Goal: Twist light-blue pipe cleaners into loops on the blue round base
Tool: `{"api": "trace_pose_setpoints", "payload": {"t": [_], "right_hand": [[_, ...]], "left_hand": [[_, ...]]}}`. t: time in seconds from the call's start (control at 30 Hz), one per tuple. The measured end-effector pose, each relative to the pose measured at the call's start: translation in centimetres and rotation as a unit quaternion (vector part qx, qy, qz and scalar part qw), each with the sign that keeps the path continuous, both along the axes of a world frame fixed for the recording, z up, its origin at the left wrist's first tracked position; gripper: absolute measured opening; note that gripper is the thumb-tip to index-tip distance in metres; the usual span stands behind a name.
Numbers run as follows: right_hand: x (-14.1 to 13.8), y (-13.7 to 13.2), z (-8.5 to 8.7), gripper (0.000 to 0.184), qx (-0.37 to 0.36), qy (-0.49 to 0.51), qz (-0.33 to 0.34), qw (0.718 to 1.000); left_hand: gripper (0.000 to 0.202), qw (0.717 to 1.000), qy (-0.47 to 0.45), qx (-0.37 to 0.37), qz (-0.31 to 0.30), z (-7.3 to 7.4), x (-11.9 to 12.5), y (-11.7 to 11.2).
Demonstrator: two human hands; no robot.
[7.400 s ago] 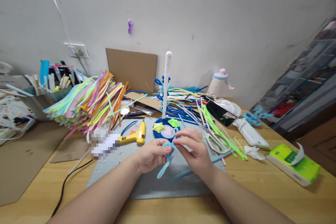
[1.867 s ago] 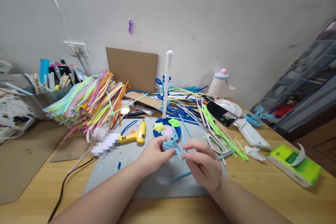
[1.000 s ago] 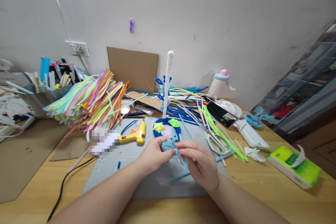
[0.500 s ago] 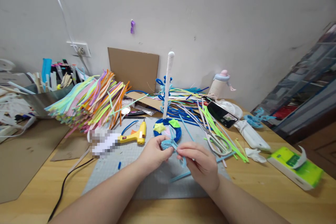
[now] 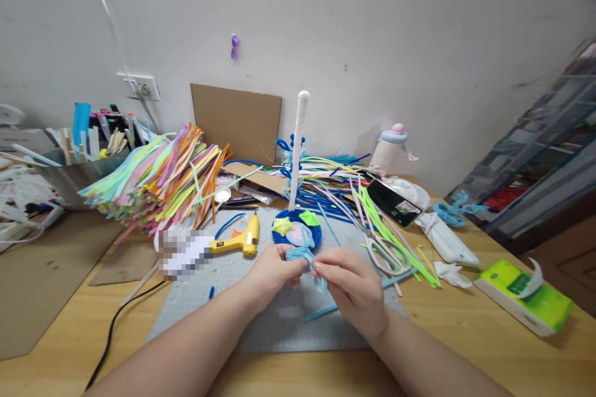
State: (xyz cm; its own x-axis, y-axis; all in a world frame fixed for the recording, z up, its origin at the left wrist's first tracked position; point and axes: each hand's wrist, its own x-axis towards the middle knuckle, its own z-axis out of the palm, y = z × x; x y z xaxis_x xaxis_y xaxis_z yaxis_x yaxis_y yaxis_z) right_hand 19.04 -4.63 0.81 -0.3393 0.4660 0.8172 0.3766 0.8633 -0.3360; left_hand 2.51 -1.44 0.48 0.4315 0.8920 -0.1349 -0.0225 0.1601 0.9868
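Note:
Between my hands is a light-blue pipe cleaner piece [image 5: 299,253], bent into loops. My left hand [image 5: 278,273] pinches its left part between thumb and fingers. The fingertips of my right hand [image 5: 351,285] are closed on its right end, where a loop hangs down. Just behind stands a white wrapped rod [image 5: 300,142] upright by a dark-blue round base [image 5: 316,243]. On the base are a yellow star [image 5: 282,226], a green star [image 5: 309,218] and a pale pink shape. A loose light-blue pipe cleaner [image 5: 320,312] lies below my right hand.
A yellow glue gun [image 5: 239,241] lies left on the grey cutting mat [image 5: 261,335]. Scissors [image 5: 388,254] and green pipe cleaners [image 5: 372,208] lie to the right. Farther out are a phone [image 5: 395,201], a tissue pack [image 5: 524,298] and a large pipe cleaner bundle [image 5: 158,186].
My right fingers have shifted slightly along the light-blue piece, and its upper loops have tilted a little. My left hand keeps its pinch. The other things stay in place.

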Motion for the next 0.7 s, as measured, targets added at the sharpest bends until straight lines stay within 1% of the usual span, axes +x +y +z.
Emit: {"api": "trace_pose_setpoints", "payload": {"t": [0.1,0.17,0.27,0.33,0.43,0.5,0.57,0.63,0.7], "right_hand": [[-0.2,0.4,0.0,0.026,-0.003,-0.055,-0.024,0.998],[-0.4,0.8,0.0,0.022,-0.022,-0.062,-0.044,0.997],[-0.5,1.2,0.0,0.021,-0.061,-0.022,-0.062,0.996],[-0.4,1.2,0.0,0.023,-0.075,0.001,-0.055,0.996],[-0.2,1.1,0.1,0.026,-0.053,0.003,-0.038,0.998],[0.0,1.0,0.1,0.028,-0.030,-0.022,-0.031,0.999],[0.0,1.0,0.2,0.026,-0.026,-0.042,-0.035,0.998],[-0.1,1.2,0.1,0.021,-0.046,-0.039,-0.055,0.997],[-0.2,1.5,0.0,0.015,-0.086,-0.036,-0.078,0.993]], "left_hand": [[0.018,0.998,-0.025,-0.049,-0.008,-0.1,0.1,0.0],[0.023,0.998,-0.030,-0.063,-0.007,-0.1,0.1,0.0],[0.027,0.998,-0.028,-0.057,-0.009,-0.3,0.0,0.3],[0.024,0.998,-0.027,-0.053,-0.014,-0.5,-0.2,0.4],[0.020,0.999,-0.016,-0.045,-0.019,-0.6,-0.3,0.5],[0.019,0.999,0.001,-0.030,-0.030,-0.5,-0.3,0.4],[0.018,0.999,0.019,-0.015,-0.040,-0.2,-0.3,0.2],[0.015,0.998,0.021,-0.013,-0.050,0.0,-0.3,0.0],[0.016,0.998,0.011,-0.022,-0.060,0.2,-0.2,-0.1]]}}
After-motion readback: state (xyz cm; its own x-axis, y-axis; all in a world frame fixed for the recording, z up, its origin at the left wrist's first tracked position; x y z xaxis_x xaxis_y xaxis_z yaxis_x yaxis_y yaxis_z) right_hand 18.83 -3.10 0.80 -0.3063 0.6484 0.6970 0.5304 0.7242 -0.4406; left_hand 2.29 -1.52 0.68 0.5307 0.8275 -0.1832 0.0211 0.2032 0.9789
